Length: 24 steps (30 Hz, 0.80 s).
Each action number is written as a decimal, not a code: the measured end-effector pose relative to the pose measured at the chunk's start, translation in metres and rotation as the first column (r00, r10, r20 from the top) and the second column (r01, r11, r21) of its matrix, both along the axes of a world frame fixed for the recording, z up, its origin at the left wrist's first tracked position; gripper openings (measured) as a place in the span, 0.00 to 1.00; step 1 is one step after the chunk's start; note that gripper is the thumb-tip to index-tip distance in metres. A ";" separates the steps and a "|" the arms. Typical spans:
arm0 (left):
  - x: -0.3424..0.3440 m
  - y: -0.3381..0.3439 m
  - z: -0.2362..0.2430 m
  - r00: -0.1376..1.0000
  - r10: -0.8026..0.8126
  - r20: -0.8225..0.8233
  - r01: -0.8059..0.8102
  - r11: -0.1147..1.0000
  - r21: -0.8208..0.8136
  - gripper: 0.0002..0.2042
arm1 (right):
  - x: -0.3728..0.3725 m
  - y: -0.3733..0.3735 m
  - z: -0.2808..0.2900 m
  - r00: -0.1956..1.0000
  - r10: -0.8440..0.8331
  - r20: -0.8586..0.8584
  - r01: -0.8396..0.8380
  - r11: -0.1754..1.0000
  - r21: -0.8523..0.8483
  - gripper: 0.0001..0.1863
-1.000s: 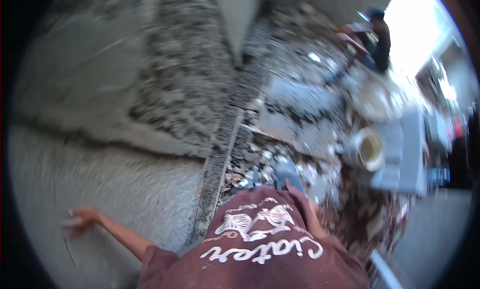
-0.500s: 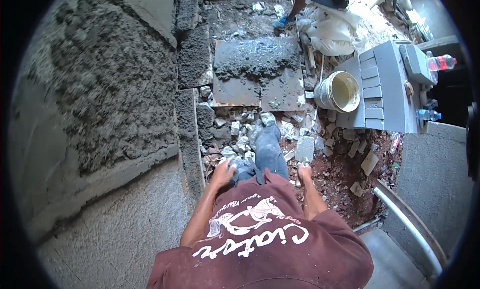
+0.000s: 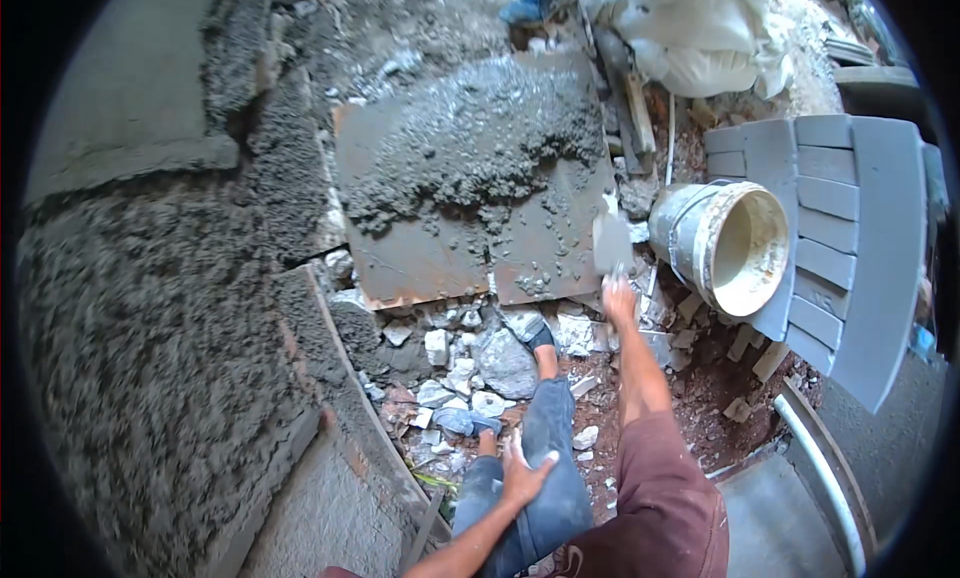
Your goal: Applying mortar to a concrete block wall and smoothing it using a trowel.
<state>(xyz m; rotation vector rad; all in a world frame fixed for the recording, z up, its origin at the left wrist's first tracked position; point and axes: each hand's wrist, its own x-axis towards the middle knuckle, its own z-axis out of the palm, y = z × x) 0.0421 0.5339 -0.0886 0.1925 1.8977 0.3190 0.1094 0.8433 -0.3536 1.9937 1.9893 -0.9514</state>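
My right hand [image 3: 618, 300] is closed round the handle of a trowel [image 3: 612, 242], its handle mostly hidden by the fingers. The pale, flat blade points away from me at the right edge of a metal sheet [image 3: 410, 268]. Wet grey mortar [image 3: 500, 128] is heaped over the far part of that sheet. On my trouser leg [image 3: 553, 428] rests my left hand [image 3: 522, 475], fingers spread and holding nothing.
A white bucket [image 3: 710, 240] with greyish contents stands to the right, by grey blocks [image 3: 828, 216]. White sacks [image 3: 690, 38] lie far right, near another person's blue shoe [image 3: 528, 6]. Rubble [image 3: 462, 378] surrounds my feet. Rough wet mortar [image 3: 150, 348] covers the left side.
My right arm has stretched forward, carrying the trowel from beside my leg to the sheet's right edge. My left hand stays at my leg. The view has shifted forward and turned.
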 end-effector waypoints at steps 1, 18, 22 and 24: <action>0.017 0.007 -0.019 0.999 -0.050 -0.023 0.050 0.999 0.006 0.49 | 0.002 0.045 -0.029 0.998 0.062 0.000 -0.062 0.992 0.109 0.22; 0.005 0.096 -0.037 0.998 0.019 -0.063 -0.021 0.999 -0.025 0.35 | -0.102 0.181 -0.060 0.734 0.666 0.134 -0.675 0.737 0.038 0.17; -0.009 0.106 -0.038 0.986 0.057 -0.158 -0.050 0.997 0.051 0.34 | -0.107 0.254 -0.045 0.865 0.473 0.169 -0.499 0.845 0.193 0.17; -0.019 0.122 -0.037 0.981 0.030 -0.190 -0.018 0.998 0.067 0.33 | -0.128 0.311 -0.080 0.912 0.406 0.059 -0.408 0.880 0.243 0.19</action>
